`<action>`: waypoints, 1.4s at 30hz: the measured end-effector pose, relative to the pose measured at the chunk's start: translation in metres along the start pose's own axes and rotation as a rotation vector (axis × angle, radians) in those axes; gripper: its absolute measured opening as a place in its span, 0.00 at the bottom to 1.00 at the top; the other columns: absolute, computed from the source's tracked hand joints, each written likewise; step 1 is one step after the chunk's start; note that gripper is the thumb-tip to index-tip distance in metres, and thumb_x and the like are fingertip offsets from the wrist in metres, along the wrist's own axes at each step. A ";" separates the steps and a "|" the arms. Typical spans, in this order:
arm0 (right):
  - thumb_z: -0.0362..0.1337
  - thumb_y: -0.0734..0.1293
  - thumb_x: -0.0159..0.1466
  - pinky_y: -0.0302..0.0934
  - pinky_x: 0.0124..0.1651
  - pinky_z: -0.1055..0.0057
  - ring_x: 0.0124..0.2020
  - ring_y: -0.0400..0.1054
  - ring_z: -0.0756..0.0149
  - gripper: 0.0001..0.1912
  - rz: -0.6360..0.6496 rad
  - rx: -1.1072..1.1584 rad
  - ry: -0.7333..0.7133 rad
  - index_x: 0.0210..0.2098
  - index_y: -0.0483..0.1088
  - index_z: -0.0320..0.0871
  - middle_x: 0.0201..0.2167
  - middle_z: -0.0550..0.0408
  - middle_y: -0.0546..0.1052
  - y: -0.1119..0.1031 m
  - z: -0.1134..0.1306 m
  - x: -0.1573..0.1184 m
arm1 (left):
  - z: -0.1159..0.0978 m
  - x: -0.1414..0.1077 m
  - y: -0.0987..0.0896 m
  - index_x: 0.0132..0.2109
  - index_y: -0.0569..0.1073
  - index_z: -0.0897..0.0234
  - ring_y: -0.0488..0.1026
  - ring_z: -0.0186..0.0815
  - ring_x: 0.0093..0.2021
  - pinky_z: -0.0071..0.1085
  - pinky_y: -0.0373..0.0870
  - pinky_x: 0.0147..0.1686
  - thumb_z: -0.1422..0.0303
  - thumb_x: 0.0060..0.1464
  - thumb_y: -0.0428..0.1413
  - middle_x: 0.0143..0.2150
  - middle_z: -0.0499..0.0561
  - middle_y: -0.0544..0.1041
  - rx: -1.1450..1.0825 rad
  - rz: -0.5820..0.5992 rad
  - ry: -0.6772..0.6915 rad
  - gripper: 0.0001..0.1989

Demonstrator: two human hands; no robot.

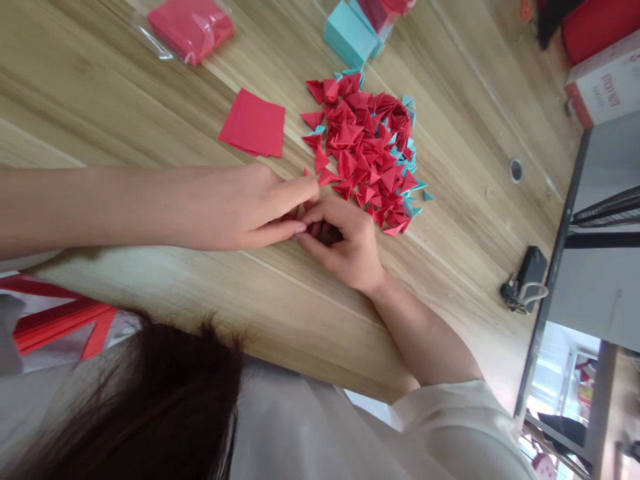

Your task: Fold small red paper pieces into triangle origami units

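Over the wooden table, my left hand [270, 203] and my right hand [347, 240] meet at the fingertips, both closed in a pinch. Whatever lies between the fingers is almost wholly covered by them, so I cannot make it out. Just beyond the hands spreads a heap of small folded red paper triangles [360, 147], with light blue folded triangles [410, 157] mixed in along its right side. A few flat red paper sheets [256, 123] lie loosely stacked beyond my left wrist.
Farther back are a clear-wrapped pack of red paper [193, 28] and a light blue paper stack [351, 35]. A round hole [516, 170] and a dark key fob with keys [531, 277] are at the right. Red strips [65, 320] show at lower left, beside dark hair.
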State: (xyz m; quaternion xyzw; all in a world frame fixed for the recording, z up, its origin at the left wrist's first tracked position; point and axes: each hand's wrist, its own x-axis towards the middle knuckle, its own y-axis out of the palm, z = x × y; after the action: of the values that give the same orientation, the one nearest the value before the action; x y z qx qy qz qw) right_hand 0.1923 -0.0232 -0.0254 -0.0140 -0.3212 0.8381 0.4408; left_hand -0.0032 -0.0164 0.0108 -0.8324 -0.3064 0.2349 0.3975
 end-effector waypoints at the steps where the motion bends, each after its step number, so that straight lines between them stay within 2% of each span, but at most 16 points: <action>1: 0.31 0.66 0.61 0.57 0.28 0.74 0.26 0.62 0.73 0.05 -0.004 0.006 -0.005 0.28 0.66 0.41 0.26 0.57 0.69 0.000 0.000 0.000 | -0.001 0.000 -0.001 0.46 0.65 0.66 0.64 0.27 0.22 0.22 0.50 0.24 0.65 0.62 0.47 0.27 0.44 0.68 -0.003 0.010 -0.008 0.10; 8: 0.31 0.65 0.61 0.57 0.28 0.74 0.27 0.62 0.73 0.05 -0.008 0.009 -0.019 0.29 0.67 0.41 0.27 0.56 0.70 0.000 -0.001 -0.001 | -0.003 0.000 -0.003 0.46 0.66 0.66 0.63 0.27 0.21 0.22 0.49 0.22 0.64 0.63 0.47 0.25 0.43 0.65 0.027 0.046 -0.042 0.10; 17: 0.32 0.65 0.62 0.58 0.27 0.73 0.27 0.62 0.72 0.04 0.001 0.011 0.004 0.29 0.67 0.41 0.27 0.56 0.70 0.001 -0.001 -0.001 | -0.001 0.000 -0.002 0.48 0.65 0.66 0.66 0.29 0.23 0.23 0.51 0.24 0.64 0.63 0.47 0.27 0.45 0.69 0.013 0.061 -0.041 0.11; 32: 0.32 0.66 0.62 0.57 0.28 0.74 0.26 0.61 0.74 0.03 -0.002 0.020 -0.004 0.30 0.67 0.41 0.27 0.57 0.69 0.001 -0.002 -0.002 | 0.015 0.000 0.013 0.45 0.67 0.65 0.64 0.30 0.23 0.25 0.52 0.27 0.60 0.63 0.47 0.27 0.46 0.69 0.027 -0.025 0.010 0.13; 37: 0.32 0.65 0.62 0.57 0.28 0.75 0.26 0.61 0.74 0.04 -0.003 0.008 -0.006 0.30 0.67 0.41 0.27 0.57 0.69 0.001 -0.001 -0.001 | 0.015 -0.001 0.011 0.44 0.66 0.65 0.64 0.30 0.24 0.24 0.49 0.25 0.62 0.62 0.49 0.27 0.45 0.69 0.029 -0.050 0.042 0.11; 42: 0.32 0.66 0.61 0.57 0.28 0.75 0.27 0.62 0.74 0.03 -0.007 0.009 -0.025 0.30 0.67 0.41 0.27 0.57 0.70 0.000 -0.002 -0.002 | 0.010 0.000 0.008 0.43 0.66 0.65 0.65 0.30 0.25 0.25 0.51 0.25 0.64 0.63 0.48 0.28 0.46 0.69 0.010 -0.011 0.017 0.08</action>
State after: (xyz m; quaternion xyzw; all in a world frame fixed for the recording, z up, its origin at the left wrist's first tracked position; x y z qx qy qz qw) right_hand 0.1940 -0.0240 -0.0272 -0.0004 -0.3232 0.8379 0.4397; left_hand -0.0072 -0.0151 -0.0014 -0.8306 -0.3065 0.2271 0.4058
